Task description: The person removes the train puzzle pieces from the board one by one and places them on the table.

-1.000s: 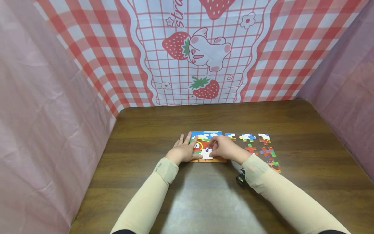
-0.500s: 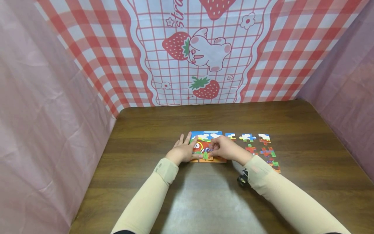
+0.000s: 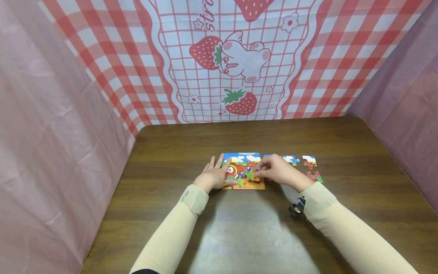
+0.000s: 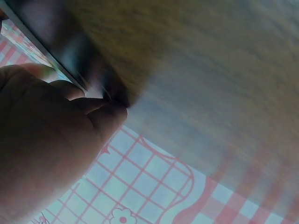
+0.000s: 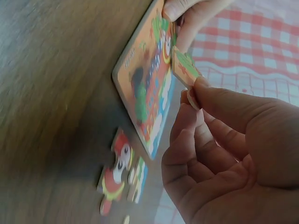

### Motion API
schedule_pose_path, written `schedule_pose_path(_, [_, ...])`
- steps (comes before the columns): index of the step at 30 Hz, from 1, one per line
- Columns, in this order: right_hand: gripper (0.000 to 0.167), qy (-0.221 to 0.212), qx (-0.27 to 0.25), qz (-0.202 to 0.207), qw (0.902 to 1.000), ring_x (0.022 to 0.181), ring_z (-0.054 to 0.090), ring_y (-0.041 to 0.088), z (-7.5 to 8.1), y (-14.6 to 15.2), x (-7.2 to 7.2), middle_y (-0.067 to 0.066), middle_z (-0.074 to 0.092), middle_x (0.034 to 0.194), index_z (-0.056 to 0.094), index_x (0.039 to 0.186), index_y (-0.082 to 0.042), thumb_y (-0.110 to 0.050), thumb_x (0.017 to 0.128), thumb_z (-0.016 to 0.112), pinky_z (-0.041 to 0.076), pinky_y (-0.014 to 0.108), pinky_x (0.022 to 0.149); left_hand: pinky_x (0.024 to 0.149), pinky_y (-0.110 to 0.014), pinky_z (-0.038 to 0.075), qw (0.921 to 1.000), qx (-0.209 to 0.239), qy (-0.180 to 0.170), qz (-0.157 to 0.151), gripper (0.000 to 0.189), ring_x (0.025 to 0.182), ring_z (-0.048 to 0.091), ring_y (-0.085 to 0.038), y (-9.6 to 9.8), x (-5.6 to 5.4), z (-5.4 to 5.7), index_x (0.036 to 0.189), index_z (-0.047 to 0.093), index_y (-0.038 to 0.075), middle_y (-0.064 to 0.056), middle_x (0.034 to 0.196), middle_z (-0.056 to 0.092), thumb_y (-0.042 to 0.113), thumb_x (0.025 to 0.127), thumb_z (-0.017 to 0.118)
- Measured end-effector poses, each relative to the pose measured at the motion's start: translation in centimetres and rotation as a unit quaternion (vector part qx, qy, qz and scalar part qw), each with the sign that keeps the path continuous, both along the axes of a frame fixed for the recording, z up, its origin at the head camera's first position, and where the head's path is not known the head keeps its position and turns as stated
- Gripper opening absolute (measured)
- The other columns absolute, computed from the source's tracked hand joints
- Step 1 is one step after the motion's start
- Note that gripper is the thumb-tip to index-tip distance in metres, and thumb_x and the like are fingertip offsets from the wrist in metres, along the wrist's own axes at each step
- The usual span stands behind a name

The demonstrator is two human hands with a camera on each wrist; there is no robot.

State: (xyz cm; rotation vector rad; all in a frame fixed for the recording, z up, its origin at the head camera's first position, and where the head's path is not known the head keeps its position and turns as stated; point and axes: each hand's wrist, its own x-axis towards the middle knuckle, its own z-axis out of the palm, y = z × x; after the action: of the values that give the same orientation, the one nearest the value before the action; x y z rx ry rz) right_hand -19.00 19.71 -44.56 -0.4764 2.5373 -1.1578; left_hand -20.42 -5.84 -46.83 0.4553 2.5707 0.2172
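A picture puzzle board (image 3: 259,186) with blue sky, a red cartoon character and orange ground lies in the middle of the table. Over its left side rests my left hand (image 3: 213,177), fingers spread; its thumb lies along the near edge. My right hand (image 3: 281,171) pinches a jigsaw piece (image 5: 183,67) between thumb and index finger. Orange with a green tree, this piece is held tilted, over the board's right half in the head view. The right wrist view shows it raised off the board. Dim light in the left wrist view leaves the left hand (image 4: 42,135) mostly dark.
Loose jigsaw pieces lie right of the board: a cloud piece (image 3: 291,160), a white-and-red piece (image 3: 309,161) and a red-green one (image 3: 315,176). The right hand and sleeve cover others, such as a red piece with eyes (image 5: 117,172). A checked cloth (image 3: 232,61) hangs behind the table.
My right hand has moved to the right, carrying the pinched jigsaw piece along with it. Its sleeve now hides the lowest loose pieces. The left hand has stayed on the board.
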Motion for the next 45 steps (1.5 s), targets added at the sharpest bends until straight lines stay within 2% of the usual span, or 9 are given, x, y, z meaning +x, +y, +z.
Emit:
schedule_pose_path(3, [0.009, -0.002, -0.011, -0.001, 0.9999, 0.062, 0.059, 0.024, 0.2, 1.1, 0.2, 0.011, 0.069, 0.077, 0.076, 0.092, -0.006, -0.015, 0.092, 0.078, 0.050, 0.035, 0.055, 0.121, -0.049, 0.004, 0.9999, 0.006, 0.010, -0.006, 0.094, 0.151, -0.011, -0.037, -0.1, 0.3, 0.4, 0.165, -0.002, 0.028, -0.005, 0.168, -0.015, 0.069, 0.096, 0.048])
schedule_pose_path(9, [0.009, 0.006, -0.008, -0.005, 0.9999, 0.068, 0.062, 0.024, 0.6, 3.5, 0.7, 0.007, 0.070, 0.079, 0.075, 0.093, -0.008, -0.017, 0.092, 0.078, 0.048, 0.032, 0.056, 0.120, -0.052, 0.003, 0.9999, -0.001, 0.016, 0.006, 0.094, 0.151, -0.011, -0.038, -0.1, 0.2, 0.5, 0.165, 0.001, 0.028, -0.005, 0.169, -0.013, 0.070, 0.096, 0.049])
schedule_pose_path(15, [0.013, 0.007, -0.006, -0.012, 0.9999, 0.064, 0.057, 0.018, 0.8, 5.9, 1.1, 0.006, 0.070, 0.079, 0.075, 0.098, -0.007, -0.016, 0.091, 0.080, 0.049, 0.031, 0.053, 0.120, -0.053, 0.003, 0.9995, -0.004, 0.021, 0.024, 0.097, 0.151, -0.011, -0.038, -0.1, 0.2, 0.5, 0.165, 0.000, 0.030, -0.007, 0.169, -0.012, 0.073, 0.093, 0.049])
schedule_pose_path(18, [0.013, -0.002, -0.002, -0.013, 0.9999, 0.064, 0.058, 0.020, 1.0, 6.9, 1.4, 0.008, 0.070, 0.080, 0.075, 0.099, -0.006, -0.016, 0.091, 0.080, 0.050, 0.032, 0.055, 0.120, -0.054, 0.003, 0.9995, -0.004, 0.020, 0.025, 0.098, 0.152, -0.011, -0.037, -0.1, 0.3, 0.6, 0.165, -0.001, 0.030, -0.006, 0.169, -0.012, 0.074, 0.093, 0.049])
schedule_pose_path(25, [0.015, -0.024, 0.016, -0.019, 0.9994, 0.059, 0.049, 0.015, 1.0, 8.7, 2.0, 0.010, 0.068, 0.072, 0.075, 0.098, -0.007, -0.018, 0.090, 0.081, 0.043, 0.029, 0.053, 0.120, -0.054, 0.003, 0.9995, -0.002, 0.017, 0.028, 0.098, 0.151, -0.011, -0.037, -0.2, 0.3, 0.7, 0.165, 0.000, 0.030, -0.007, 0.169, -0.011, 0.074, 0.093, 0.050])
schedule_pose_path(33, [0.020, -0.026, 0.013, -0.005, 0.9996, 0.069, 0.064, 0.016, 0.2, 10.9, 2.6, 0.001, 0.073, 0.081, 0.075, 0.101, -0.002, -0.015, 0.088, 0.082, 0.051, 0.031, 0.059, 0.120, -0.054, 0.002, 0.9995, -0.002, 0.015, 0.027, 0.098, 0.151, -0.012, -0.037, -0.1, 0.3, 0.3, 0.164, -0.002, 0.032, -0.007, 0.169, -0.013, 0.074, 0.092, 0.050])
schedule_pose_path(41, [0.015, -0.045, 0.057, 0.012, 0.9973, 0.061, 0.061, 0.016, 0.2, 12.1, 3.4, 0.000, 0.069, 0.073, 0.074, 0.091, -0.008, -0.017, 0.086, 0.084, 0.050, 0.031, 0.054, 0.120, -0.053, 0.002, 0.9996, -0.006, 0.016, 0.024, 0.098, 0.152, -0.011, -0.037, 0.0, 0.2, 0.1, 0.164, -0.002, 0.032, -0.006, 0.169, -0.012, 0.075, 0.092, 0.048])
schedule_pose_path(45, [0.014, -0.038, 0.080, 0.007, 0.9960, 0.060, 0.058, 0.014, 0.0, 12.2, 3.6, -0.002, 0.067, 0.071, 0.074, 0.088, -0.009, -0.016, 0.084, 0.085, 0.049, 0.031, 0.055, 0.120, -0.053, 0.002, 0.9995, -0.007, 0.014, 0.026, 0.098, 0.152, -0.011, -0.037, -0.1, 0.2, 0.2, 0.164, -0.002, 0.032, -0.006, 0.169, -0.012, 0.075, 0.092, 0.049])
